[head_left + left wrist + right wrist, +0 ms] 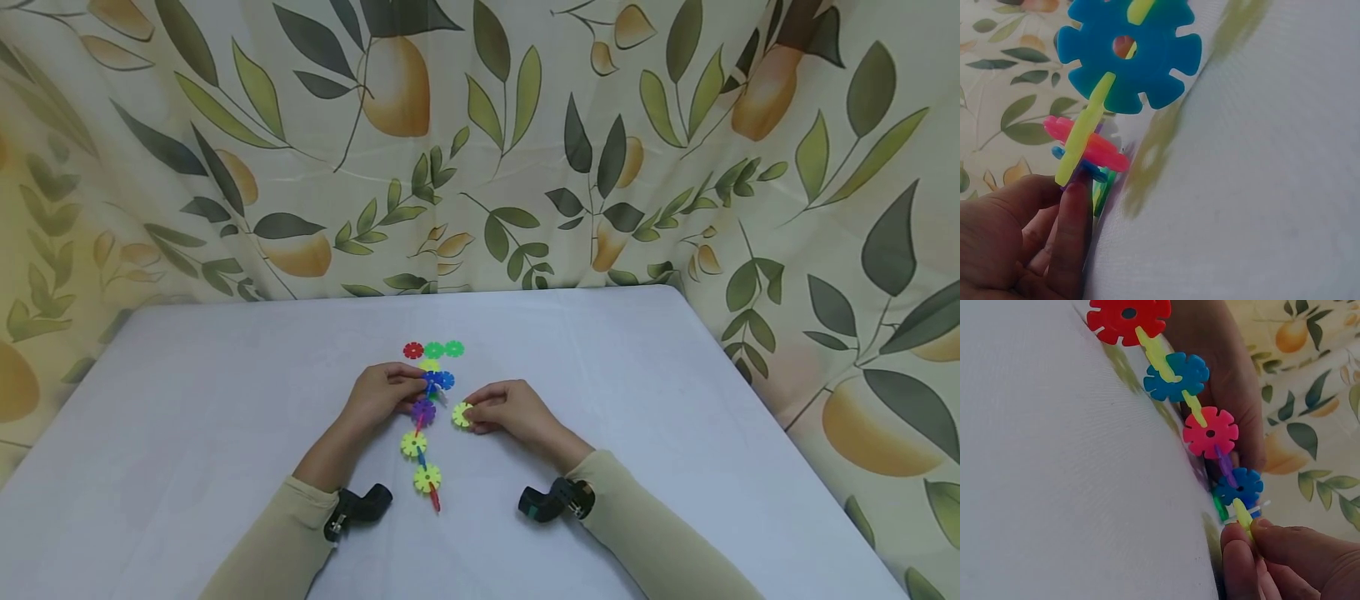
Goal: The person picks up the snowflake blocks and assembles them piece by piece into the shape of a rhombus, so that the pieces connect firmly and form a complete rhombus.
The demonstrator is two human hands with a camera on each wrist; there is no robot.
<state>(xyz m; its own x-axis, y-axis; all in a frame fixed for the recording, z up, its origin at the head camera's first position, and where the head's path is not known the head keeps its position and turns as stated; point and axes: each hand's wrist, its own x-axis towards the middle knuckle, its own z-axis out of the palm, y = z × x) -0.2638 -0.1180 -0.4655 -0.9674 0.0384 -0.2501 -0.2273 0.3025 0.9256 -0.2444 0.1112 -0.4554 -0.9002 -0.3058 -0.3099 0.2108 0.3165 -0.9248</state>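
A chain of notched plastic snowflake discs, slotted into one another at angles, runs toward the person across the white table; a yellow-green disc (427,478) and a purple disc (423,412) belong to it. My left hand (382,392) pinches the chain near its far end, by the purple disc and a blue disc (432,381). To the right, my right hand (517,410) holds a loose yellow-green disc (461,415) between thumb and fingers. The right wrist view shows this disc (1242,515) edge-on, close to the chain's blue disc (1241,487); whether they touch I cannot tell.
Beyond the hands, a red disc (413,350) and two green discs (444,349) lie in a row, with a yellow disc (429,365) just nearer. White cloth covers the table (225,375). A leaf-and-fruit patterned curtain (465,208) hangs behind. Each wrist carries a black camera (555,500).
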